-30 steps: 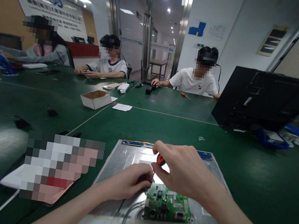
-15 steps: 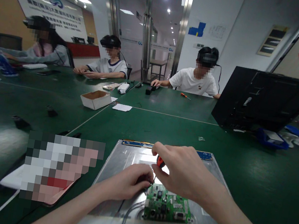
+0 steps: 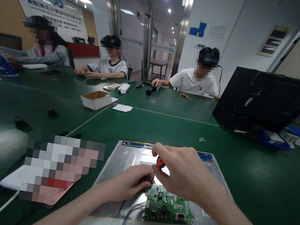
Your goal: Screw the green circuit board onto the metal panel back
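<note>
My right hand (image 3: 183, 172) is closed round a screwdriver (image 3: 160, 162) with a red and black handle, held above the far left corner of a green circuit board (image 3: 169, 206). Most of its shaft is hidden by my fingers. Close against the tip, my left hand (image 3: 135, 181) has its fingers curled and pressed together at that corner; what they pinch cannot be made out. The board lies on a silvery metal panel (image 3: 108, 171) with a blue strip board (image 3: 207, 157) along its far edge. Grey cables (image 3: 125, 219) run from beside the board toward me.
Left of the panel lies a pink phone-like item (image 3: 58, 197), partly blurred. A small white box (image 3: 96, 101) stands farther off. At right is a large black monitor (image 3: 266, 105) beside a blue tray (image 3: 273, 140). Another screwdriver (image 3: 185, 96) lies near a co-worker (image 3: 197, 80); two more people sit left.
Both hands stay almost in place. The screwdriver handle looks slightly turned within my right fingers.
</note>
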`<state>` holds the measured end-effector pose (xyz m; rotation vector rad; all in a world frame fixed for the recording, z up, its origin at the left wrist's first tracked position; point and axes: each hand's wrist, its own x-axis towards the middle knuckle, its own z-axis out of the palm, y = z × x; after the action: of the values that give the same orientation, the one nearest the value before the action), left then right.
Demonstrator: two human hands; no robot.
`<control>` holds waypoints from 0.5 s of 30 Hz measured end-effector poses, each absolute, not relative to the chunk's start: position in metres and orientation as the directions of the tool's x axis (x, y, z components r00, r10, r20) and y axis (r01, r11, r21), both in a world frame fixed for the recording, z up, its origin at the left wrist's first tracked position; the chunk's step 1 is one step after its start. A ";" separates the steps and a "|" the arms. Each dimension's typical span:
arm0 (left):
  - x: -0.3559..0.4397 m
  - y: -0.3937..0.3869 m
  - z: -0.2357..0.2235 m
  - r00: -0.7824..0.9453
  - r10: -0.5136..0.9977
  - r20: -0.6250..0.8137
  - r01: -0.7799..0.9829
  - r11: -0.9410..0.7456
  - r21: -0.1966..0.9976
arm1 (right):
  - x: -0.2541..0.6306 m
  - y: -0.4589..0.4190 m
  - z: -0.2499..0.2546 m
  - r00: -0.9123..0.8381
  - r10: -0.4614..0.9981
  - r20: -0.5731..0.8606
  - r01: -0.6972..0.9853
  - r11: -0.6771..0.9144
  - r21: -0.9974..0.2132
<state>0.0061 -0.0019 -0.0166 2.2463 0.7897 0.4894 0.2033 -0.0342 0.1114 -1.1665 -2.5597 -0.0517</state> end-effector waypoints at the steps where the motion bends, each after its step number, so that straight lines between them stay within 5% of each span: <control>1: 0.006 -0.002 -0.016 0.743 0.659 0.116 0.396 -0.574 0.717 | 0.203 -0.034 0.112 -0.613 0.727 0.309 0.740 0.665 -0.098; 15: 0.006 -0.004 -0.010 0.738 0.661 0.134 0.396 -0.586 0.707 | 0.203 -0.034 0.113 -0.622 0.726 0.294 0.741 0.667 -0.078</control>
<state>0.0056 -0.0035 -0.0102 2.2624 0.7919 0.5099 0.2029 -0.0343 0.1134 -1.1692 -2.5835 -0.0734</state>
